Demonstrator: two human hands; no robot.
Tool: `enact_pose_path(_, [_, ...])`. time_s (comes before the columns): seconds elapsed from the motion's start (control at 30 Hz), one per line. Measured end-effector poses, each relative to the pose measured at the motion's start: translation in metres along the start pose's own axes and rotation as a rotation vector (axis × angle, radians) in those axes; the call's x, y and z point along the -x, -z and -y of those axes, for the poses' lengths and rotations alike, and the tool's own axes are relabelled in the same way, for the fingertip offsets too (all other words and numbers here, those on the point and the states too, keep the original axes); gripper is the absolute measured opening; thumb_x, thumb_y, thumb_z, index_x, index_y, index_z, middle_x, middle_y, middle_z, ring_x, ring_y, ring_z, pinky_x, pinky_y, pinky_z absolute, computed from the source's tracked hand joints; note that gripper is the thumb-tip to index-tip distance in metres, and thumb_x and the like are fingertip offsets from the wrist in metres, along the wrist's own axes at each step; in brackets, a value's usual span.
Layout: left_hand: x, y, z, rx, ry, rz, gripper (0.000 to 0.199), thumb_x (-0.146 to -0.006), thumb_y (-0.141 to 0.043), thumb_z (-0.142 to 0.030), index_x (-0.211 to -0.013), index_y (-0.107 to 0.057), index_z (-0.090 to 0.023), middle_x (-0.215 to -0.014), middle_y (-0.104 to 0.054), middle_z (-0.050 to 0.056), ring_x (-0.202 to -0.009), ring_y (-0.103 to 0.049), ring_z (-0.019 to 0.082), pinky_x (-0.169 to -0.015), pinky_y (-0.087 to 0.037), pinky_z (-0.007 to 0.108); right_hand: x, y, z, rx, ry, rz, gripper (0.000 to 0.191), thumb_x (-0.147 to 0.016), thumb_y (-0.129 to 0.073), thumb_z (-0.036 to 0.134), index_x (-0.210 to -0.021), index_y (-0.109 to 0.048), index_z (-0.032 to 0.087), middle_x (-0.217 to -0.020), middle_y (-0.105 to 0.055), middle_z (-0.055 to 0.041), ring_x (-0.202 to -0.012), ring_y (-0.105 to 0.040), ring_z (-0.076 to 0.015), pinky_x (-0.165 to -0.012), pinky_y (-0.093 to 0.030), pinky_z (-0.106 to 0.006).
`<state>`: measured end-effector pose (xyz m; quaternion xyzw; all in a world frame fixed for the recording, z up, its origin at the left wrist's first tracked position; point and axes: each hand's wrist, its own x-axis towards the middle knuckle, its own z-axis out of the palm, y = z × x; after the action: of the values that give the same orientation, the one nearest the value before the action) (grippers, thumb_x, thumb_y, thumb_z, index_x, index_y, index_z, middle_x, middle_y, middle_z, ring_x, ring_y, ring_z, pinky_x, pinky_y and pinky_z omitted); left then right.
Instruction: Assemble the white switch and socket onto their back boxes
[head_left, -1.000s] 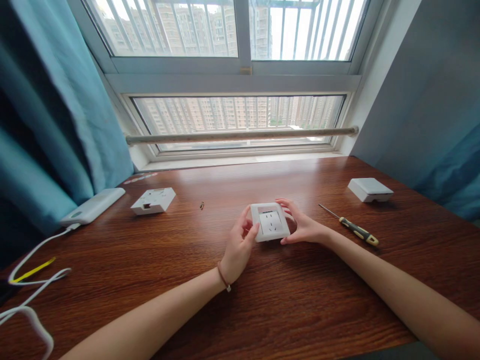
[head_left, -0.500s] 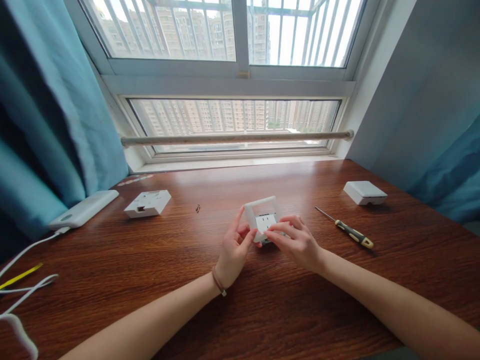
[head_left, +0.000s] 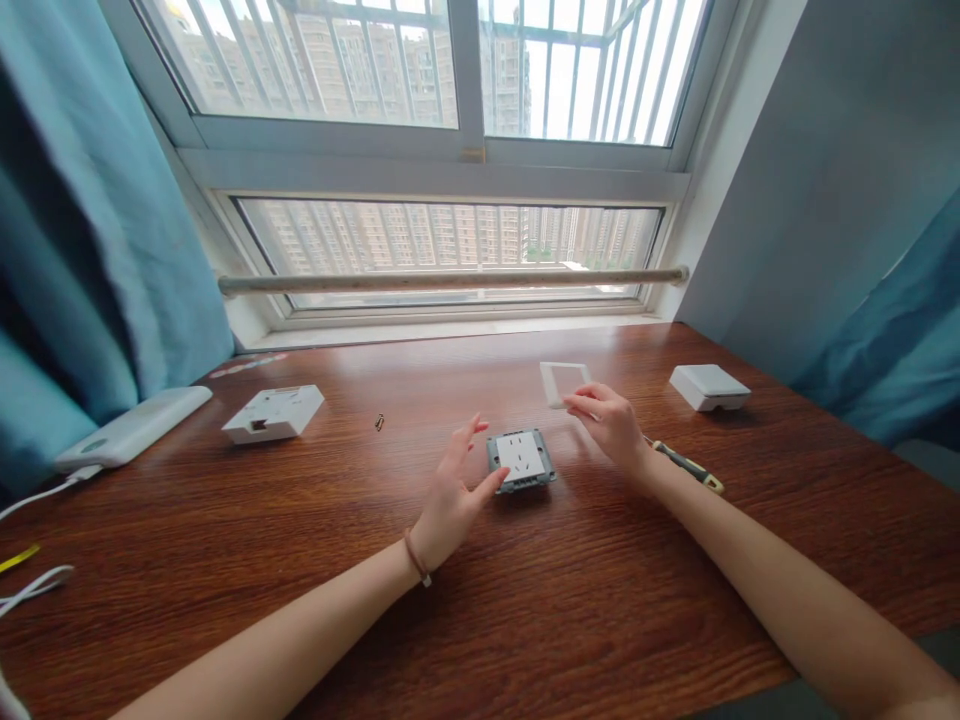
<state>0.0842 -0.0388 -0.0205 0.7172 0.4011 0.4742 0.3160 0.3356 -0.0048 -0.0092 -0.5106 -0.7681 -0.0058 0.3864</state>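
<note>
A wall socket (head_left: 520, 456) with a white slotted face and a grey mounting plate lies on the brown wooden table, face up. Beside its left edge is my left hand (head_left: 455, 490), fingers apart, the thumb tip overlapping the socket's lower left corner; whether it touches I cannot tell. Up and to the right, my right hand (head_left: 611, 425) pinches a white square cover frame (head_left: 551, 386) by its lower right part. The frame is held apart from the socket, tilted above the table. My right wrist hides part of the screwdriver (head_left: 688, 466).
At the left sits a white back box (head_left: 274, 414), with small screws (head_left: 379, 422) to its right. Another white box (head_left: 709, 387) is at the far right. A white power bank (head_left: 135, 430) with a cable lies by the blue curtain (head_left: 135, 250). The window is behind the table.
The cover frame has come away from the socket and moved up and right in my right hand. My left hand has let go, and the socket now lies on the table. The view has shifted slightly.
</note>
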Motion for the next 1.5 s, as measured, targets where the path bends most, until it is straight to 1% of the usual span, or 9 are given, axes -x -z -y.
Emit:
enact_pose_path(0.1, [-0.003, 0.001, 0.005, -0.070, 0.053, 0.091, 0.069, -0.070, -0.065, -0.035, -0.130, -0.034, -0.020, -0.132, -0.043, 0.011, -0.126, -0.035, 0.025, -0.107, -0.021, 0.044, -0.004, -0.003, -0.029, -0.015, -0.055, 0.050, 0.018, -0.079, -0.056, 0.019, -0.089, -0.070, 0.022, -0.083, -0.063, -0.0047, -0.077, -0.059, -0.0185, -0.071, -0.045, -0.029])
enact_pose_path(0.23, [-0.003, -0.001, 0.008, -0.027, 0.116, 0.165, 0.073, -0.066, -0.068, -0.036, -0.130, -0.035, -0.019, -0.135, -0.040, 0.013, -0.127, -0.034, 0.026, -0.107, -0.022, 0.044, 0.000, -0.011, -0.042, -0.020, -0.083, 0.112, 0.019, -0.078, -0.056, 0.017, -0.087, -0.071, 0.023, -0.081, -0.064, -0.0031, -0.073, -0.060, -0.0168, -0.068, -0.046, -0.027])
enact_pose_path(0.37, [-0.002, -0.001, 0.009, -0.024, 0.099, 0.182, 0.069, -0.068, -0.066, -0.035, -0.128, -0.038, -0.018, -0.134, -0.042, 0.013, -0.126, -0.035, 0.026, -0.108, -0.022, 0.044, 0.002, -0.015, -0.046, 0.005, -0.122, 0.137, 0.019, -0.077, -0.056, 0.016, -0.086, -0.071, 0.022, -0.082, -0.064, -0.0040, -0.073, -0.059, -0.0170, -0.069, -0.045, -0.028])
enact_pose_path(0.63, [-0.001, -0.001, 0.014, -0.020, 0.068, 0.187, 0.064, -0.070, -0.065, -0.031, -0.127, -0.040, -0.018, -0.133, -0.044, 0.012, -0.125, -0.038, 0.025, -0.107, -0.024, 0.044, 0.000, -0.012, -0.053, 0.028, -0.141, 0.170, 0.021, -0.078, -0.054, 0.015, -0.088, -0.071, 0.022, -0.084, -0.063, -0.0049, -0.077, -0.058, -0.0179, -0.073, -0.044, -0.029])
enact_pose_path(0.93, [0.000, 0.000, 0.007, 0.023, 0.100, 0.216, 0.067, -0.068, -0.067, -0.028, -0.128, -0.039, -0.017, -0.132, -0.045, 0.014, -0.122, -0.041, 0.027, -0.105, -0.028, 0.045, 0.000, -0.012, -0.061, 0.044, -0.112, 0.214, 0.021, -0.079, -0.052, 0.016, -0.087, -0.071, 0.021, -0.086, -0.062, -0.0057, -0.078, -0.058, -0.0184, -0.072, -0.044, -0.028])
enact_pose_path(1.1, [0.001, -0.001, 0.008, 0.011, 0.078, 0.210, 0.068, -0.067, -0.068, -0.028, -0.127, -0.040, -0.016, -0.131, -0.045, 0.014, -0.121, -0.042, 0.027, -0.105, -0.027, 0.046, 0.001, -0.011, -0.059, 0.062, -0.093, 0.232, 0.023, -0.082, -0.048, 0.017, -0.088, -0.070, 0.019, -0.085, -0.061, -0.0064, -0.080, -0.057, -0.0188, -0.075, -0.044, -0.029])
enact_pose_path(1.27, [0.002, 0.000, 0.007, -0.031, 0.053, 0.232, 0.067, -0.068, -0.067, -0.028, -0.127, -0.039, -0.016, -0.131, -0.044, 0.015, -0.121, -0.041, 0.027, -0.103, -0.030, 0.045, 0.001, -0.010, -0.058, 0.082, -0.102, 0.233, 0.024, -0.084, -0.046, 0.018, -0.088, -0.070, 0.019, -0.087, -0.061, -0.0068, -0.082, -0.057, -0.0191, -0.077, -0.044, -0.029])
enact_pose_path(1.4, [0.002, 0.000, 0.005, -0.019, 0.035, 0.230, 0.065, -0.067, -0.067, -0.027, -0.126, -0.041, -0.017, -0.131, -0.044, 0.014, -0.122, -0.040, 0.027, -0.104, -0.030, 0.045, 0.002, -0.010, -0.058, 0.092, -0.115, 0.219, 0.025, -0.084, -0.044, 0.017, -0.088, -0.069, 0.019, -0.086, -0.061, -0.0068, -0.082, -0.057, -0.0188, -0.077, -0.044, -0.028])
enact_pose_path(1.5, [0.002, 0.000, 0.004, -0.051, 0.035, 0.247, 0.065, -0.068, -0.067, -0.027, -0.126, -0.040, -0.017, -0.131, -0.043, 0.014, -0.122, -0.040, 0.027, -0.103, -0.030, 0.045, 0.002, -0.010, -0.058, 0.099, -0.123, 0.194, 0.024, -0.083, -0.045, 0.015, -0.090, -0.068, 0.019, -0.088, -0.060, -0.0078, -0.083, -0.057, -0.0204, -0.079, -0.043, -0.031])
